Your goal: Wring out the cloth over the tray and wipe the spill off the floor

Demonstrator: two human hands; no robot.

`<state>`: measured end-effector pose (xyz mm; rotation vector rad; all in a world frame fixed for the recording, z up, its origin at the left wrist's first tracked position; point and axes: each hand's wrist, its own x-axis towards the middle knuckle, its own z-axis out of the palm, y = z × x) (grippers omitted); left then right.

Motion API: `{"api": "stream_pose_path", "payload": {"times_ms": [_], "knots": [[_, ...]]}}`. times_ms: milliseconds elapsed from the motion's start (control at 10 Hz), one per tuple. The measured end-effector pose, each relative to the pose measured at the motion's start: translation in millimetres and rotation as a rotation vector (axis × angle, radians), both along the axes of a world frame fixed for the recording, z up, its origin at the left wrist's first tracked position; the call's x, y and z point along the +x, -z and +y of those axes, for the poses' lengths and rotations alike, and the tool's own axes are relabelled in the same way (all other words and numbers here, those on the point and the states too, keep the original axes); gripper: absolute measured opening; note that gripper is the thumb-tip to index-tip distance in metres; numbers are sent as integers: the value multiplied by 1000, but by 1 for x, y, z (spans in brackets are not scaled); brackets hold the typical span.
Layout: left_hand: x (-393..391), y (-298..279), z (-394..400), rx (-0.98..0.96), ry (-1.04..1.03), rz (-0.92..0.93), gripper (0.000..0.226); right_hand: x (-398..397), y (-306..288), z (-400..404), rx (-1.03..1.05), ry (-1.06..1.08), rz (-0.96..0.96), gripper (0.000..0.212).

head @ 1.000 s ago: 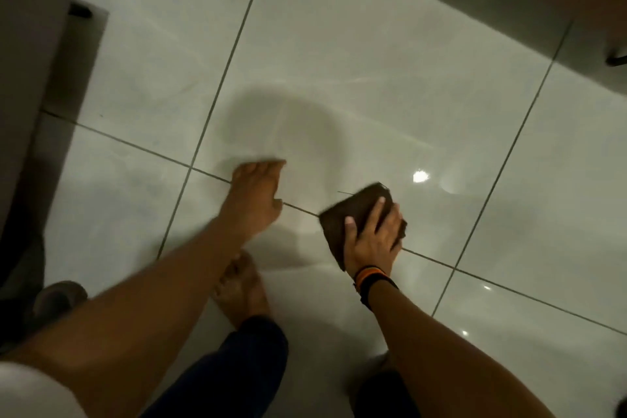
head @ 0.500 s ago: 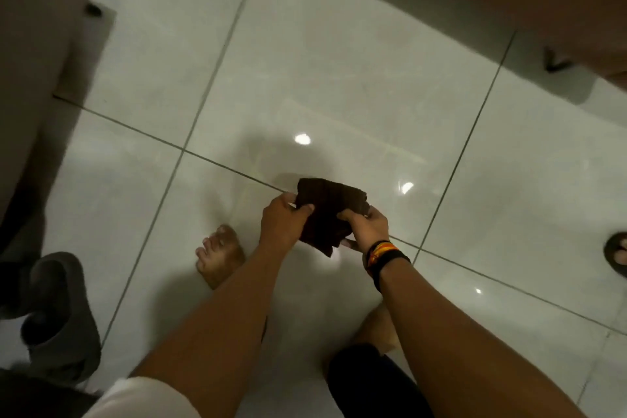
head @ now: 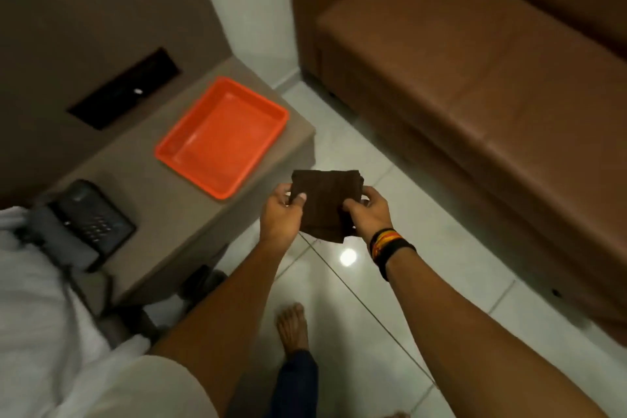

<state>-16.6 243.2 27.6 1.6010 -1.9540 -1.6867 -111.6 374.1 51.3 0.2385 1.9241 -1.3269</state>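
Note:
A folded dark brown cloth point(head: 324, 204) is held up in the air in front of me, above the white tiled floor point(head: 424, 248). My left hand point(head: 283, 214) grips its left edge and my right hand point(head: 368, 214) grips its right edge. An orange plastic tray point(head: 179, 149) lies on a low beige side table point(head: 169, 214), up and to the left of the cloth and apart from it. No spill can be made out on the glossy tiles.
A brown leather sofa point(head: 475, 78) fills the right side. A dark desk phone point(head: 90, 220) sits on the side table near its front. White bedding point(head: 34, 316) is at the lower left. My bare foot point(head: 291, 326) stands on the floor below my hands.
The cloth came off the floor, where my right hand pressed it, and both hands now hold it up. My view has risen from the tiles to the side table, tray and sofa.

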Motion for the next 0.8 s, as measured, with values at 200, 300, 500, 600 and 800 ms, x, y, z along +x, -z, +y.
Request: {"api": "stream_pose_path", "payload": {"times_ms": [200, 300, 500, 600, 800], "knots": [[4, -17, -138, -82, -344, 86, 8, -29, -11, -178, 4, -158, 173, 27], [0, 5, -191, 5, -457, 111, 26, -36, 11, -251, 20, -244, 260, 12], [-13, 63, -243, 186, -488, 62, 39, -40, 64, -328, 111, -383, 321, 33], [-8, 66, -242, -9, -326, -64, 42, -33, 78, -330, 122, -478, 302, 44], [-5, -1, -220, -850, 219, -133, 62, 20, 4, -239, -35, -467, 497, 42]]}}
